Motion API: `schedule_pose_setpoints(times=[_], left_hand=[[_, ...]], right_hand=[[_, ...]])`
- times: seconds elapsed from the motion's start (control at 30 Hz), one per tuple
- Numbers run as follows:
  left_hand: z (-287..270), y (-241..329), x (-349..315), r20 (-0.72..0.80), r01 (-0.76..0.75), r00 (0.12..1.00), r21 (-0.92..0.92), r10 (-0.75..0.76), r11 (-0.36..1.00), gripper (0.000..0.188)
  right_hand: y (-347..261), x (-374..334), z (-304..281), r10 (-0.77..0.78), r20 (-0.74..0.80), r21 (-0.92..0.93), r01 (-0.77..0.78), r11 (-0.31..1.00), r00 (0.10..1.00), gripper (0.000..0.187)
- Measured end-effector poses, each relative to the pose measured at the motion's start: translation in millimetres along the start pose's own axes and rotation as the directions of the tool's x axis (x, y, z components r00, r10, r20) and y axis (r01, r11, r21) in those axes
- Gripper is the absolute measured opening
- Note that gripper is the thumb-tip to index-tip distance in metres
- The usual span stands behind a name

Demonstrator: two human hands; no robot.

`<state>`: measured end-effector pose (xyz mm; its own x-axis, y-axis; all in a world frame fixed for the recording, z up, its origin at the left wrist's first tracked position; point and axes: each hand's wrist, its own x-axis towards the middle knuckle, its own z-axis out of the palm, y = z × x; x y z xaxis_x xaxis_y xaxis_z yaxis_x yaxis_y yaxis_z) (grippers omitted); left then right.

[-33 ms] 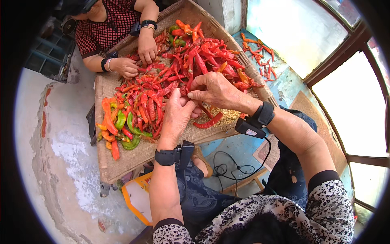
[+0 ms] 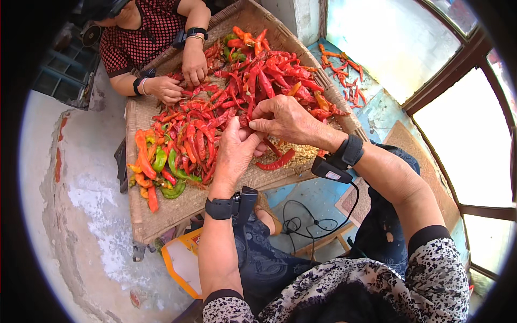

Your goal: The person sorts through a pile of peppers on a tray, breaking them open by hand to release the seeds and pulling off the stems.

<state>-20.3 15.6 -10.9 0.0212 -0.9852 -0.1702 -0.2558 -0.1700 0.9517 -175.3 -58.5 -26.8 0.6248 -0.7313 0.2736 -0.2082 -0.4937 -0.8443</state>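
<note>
My left hand (image 2: 235, 152) and my right hand (image 2: 290, 123) meet over the near part of a woven tray (image 2: 153, 229). Thumbs and fingers of both are pinched together around a wrinkled red chili pepper (image 2: 243, 117), mostly covered by the fingers. Just beyond them lies a large heap of red chili peppers (image 2: 269, 81). A curved red pepper (image 2: 277, 161) rests by my left fingertips, next to loose yellowish seeds (image 2: 301, 155). Orange and green peppers (image 2: 160, 159) are grouped at the tray's left side.
Across the tray, another person's two hands (image 2: 194, 65) work among the peppers. More peppers (image 2: 344, 70) lie on the blue floor at the right. Below the tray are a black cable (image 2: 301, 219) and an orange-edged white bag (image 2: 182, 264). A window (image 2: 466, 134) stands at the right.
</note>
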Motion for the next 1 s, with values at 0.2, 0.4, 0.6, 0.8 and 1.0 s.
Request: schedule_pose_setpoints(times=[0.2,0.4,0.6,0.8,1.0], left_hand=[[-1,-7,3,0.004,-0.045,0.999,0.034,0.044,0.998,0.025],[-3,-11,5,-0.045,-0.101,0.994,-0.005,0.101,0.995,0.030],[-3,-9,5,-0.044,-0.077,0.996,0.081,0.081,0.994,0.028],[-3,-17,1,-0.019,-0.213,0.973,0.324,0.232,0.922,0.022],[-11,-21,0,-0.059,-0.287,0.919,0.578,0.389,0.764,0.018]], right_hand=[[-4,4,-5,0.159,-0.008,0.271,-0.151,0.951,0.987,0.018],[-13,22,-49,0.010,-0.288,-0.062,-0.029,0.998,0.958,0.021],[-5,7,-16,-0.110,0.025,-0.075,0.111,0.991,0.994,0.029],[-14,3,-18,-0.078,-0.061,-0.208,0.063,0.976,0.995,0.019],[-29,22,-50,-0.308,-0.492,-0.181,0.251,0.951,0.814,0.018]])
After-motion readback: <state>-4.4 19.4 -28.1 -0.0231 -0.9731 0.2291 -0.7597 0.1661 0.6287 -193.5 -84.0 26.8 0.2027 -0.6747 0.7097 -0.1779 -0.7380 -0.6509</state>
